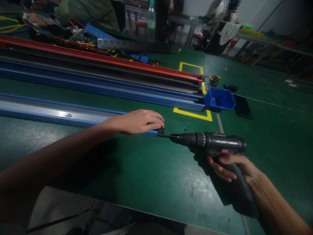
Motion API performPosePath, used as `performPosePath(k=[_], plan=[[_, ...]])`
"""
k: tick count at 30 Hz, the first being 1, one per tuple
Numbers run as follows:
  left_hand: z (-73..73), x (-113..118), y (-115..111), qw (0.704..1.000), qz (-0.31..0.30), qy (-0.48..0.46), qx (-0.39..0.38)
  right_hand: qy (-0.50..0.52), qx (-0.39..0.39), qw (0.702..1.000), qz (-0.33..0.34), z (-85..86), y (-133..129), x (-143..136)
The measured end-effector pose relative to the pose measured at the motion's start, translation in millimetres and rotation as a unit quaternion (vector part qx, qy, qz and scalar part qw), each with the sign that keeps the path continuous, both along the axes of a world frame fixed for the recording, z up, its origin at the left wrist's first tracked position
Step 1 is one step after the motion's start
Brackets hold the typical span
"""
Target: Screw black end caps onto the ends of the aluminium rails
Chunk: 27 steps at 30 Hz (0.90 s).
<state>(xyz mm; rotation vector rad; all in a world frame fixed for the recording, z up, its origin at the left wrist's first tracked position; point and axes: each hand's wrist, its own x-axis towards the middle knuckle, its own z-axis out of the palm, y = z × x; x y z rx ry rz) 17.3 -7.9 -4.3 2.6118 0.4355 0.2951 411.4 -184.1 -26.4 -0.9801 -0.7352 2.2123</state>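
Note:
A long blue-and-silver metal profile (58, 113) lies across the green table, its right end fitted with a small black end cap (160, 131). Over that end rests my left hand (140, 121), fingers curled down around the profile by the cap. My right hand (230, 167) is wrapped around the handle of a black cordless drill (220, 142), index finger near the trigger. The drill lies level and points left; its long thin bit (168, 136) reaches the end cap. Whether a screw sits at the bit's tip is too small to tell.
Behind lie more blue profiles (122, 93) and a red one (110, 56). A blue bin (220, 98) stands at their right end, beside a dark flat object (243, 106). Power strips (132, 45) and tangled wires lie further back, near another person's hand (40, 19).

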Motion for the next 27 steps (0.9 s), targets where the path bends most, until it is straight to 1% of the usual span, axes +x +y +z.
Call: performPosePath(k=[7,17,27], plan=[[-1.1,2.9,0.6,1.000,0.014,-0.013,-0.006,-0.003,0.005,1.000,0.005,0.3,0.0,-1.5],[0.2,3.3,-0.5,1.000,0.015,-0.013,0.007,-0.001,0.000,1.000,-0.008,0.5,-0.9,-2.7],[-1.2,3.7,0.8,1.000,0.011,-0.010,0.012,0.000,0.002,1.000,-0.006,2.5,-2.4,-3.7]])
